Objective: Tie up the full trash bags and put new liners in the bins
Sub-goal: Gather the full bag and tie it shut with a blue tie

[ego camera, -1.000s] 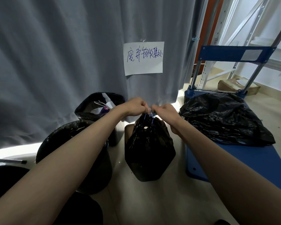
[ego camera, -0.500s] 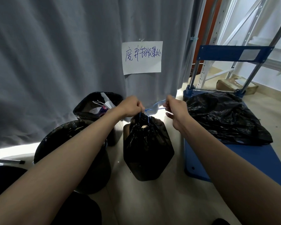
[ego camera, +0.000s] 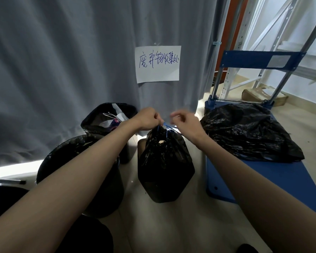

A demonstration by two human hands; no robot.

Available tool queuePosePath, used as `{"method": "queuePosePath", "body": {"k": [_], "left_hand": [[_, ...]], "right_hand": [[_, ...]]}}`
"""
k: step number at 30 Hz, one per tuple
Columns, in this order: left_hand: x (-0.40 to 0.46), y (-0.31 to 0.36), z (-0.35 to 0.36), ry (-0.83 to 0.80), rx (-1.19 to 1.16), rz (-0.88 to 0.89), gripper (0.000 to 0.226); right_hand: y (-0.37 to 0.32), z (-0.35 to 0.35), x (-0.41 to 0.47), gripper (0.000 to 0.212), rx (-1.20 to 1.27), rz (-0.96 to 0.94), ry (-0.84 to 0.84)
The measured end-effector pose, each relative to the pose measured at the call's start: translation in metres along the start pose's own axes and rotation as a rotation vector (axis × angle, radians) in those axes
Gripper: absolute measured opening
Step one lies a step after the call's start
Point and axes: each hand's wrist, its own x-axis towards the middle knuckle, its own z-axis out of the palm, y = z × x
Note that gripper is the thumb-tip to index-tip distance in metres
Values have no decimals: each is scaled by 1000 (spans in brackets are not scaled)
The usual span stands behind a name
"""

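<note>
Since half a second earlier, the right hand had swung back in toward the left hand, blurred, fingers curled near the blue drawstring; whether it pinched the cord I cannot tell. Left fingers pinched the drawstring directly above the black trash bag, which hung below both hands, between the lined bin and the blue cart.

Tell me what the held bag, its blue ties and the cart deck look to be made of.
Held bag: thin black plastic film, glossy, crinkled with bright highlights.
Blue ties: narrow plastic drawstring, probably; thin, smooth strands pinched by the left hand.
Cart deck: blue moulded plastic, likely; matte, even surface with small holes near the edge.
</note>
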Motion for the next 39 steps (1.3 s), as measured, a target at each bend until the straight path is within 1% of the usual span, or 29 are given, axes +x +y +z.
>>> {"method": "queuePosePath", "body": {"k": [2,3,4,6,9,12,15,17,20,22,24,26,27,31,33,34,36,38,39], "left_hand": [[0,-1,0,5,27,4,21],[0,-2,0,3,33,3,22],[-1,-2,0,-1,37,1,23],[-1,-5,0,-16,29,-5,25],[-1,-10,0,-34,-11,-2,26],[0,-13,-2,-40,-21,10,15],[0,-16,-7,-125,-44,38,15],[0,-18,-12,-180,-86,43,13],[-1,-19,-19,-238,-114,64,6],[-2,-19,-21,-264,-119,76,5],[0,-20,-21,-259,-116,74,8],[2,-20,-20,-247,-96,74,11],[3,-20,-20,-240,-80,75,11],[7,-19,-18,-165,-53,67,6],[7,-19,-16,-124,-24,66,5],[8,-19,-14,-88,17,66,8],[9,-19,-10,38,184,52,10],[10,-18,-2,157,360,43,9],[10,-19,3,189,430,42,8]], "right_hand": [[-3,4,-2,26,-237,-63,-117],[-2,5,-2,29,-353,-81,-132],[-1,6,-3,27,-438,-90,-128],[2,5,-3,19,-511,-93,-99],[3,4,-4,12,-535,-106,-91],[1,7,-3,4,-663,-155,-118],[-1,7,-3,16,-786,-182,-135],[-1,7,-4,20,-805,-168,-165],[2,7,-4,20,-714,-94,-243],[2,6,-4,21,-668,-46,-294],[1,5,-6,30,-618,-18,-316],[0,3,-10,45,-544,-3,-313],[1,3,-11,47,-513,-15,-303],[4,0,-13,34,-470,-113,-284],[4,-1,-14,34,-512,-137,-311],[4,-2,-15,35,-545,-139,-337],[4,0,-17,37,-625,-131,-414],[4,3,-18,36,-647,-138,-491],[6,5,-18,34,-653,-144,-522]]}}
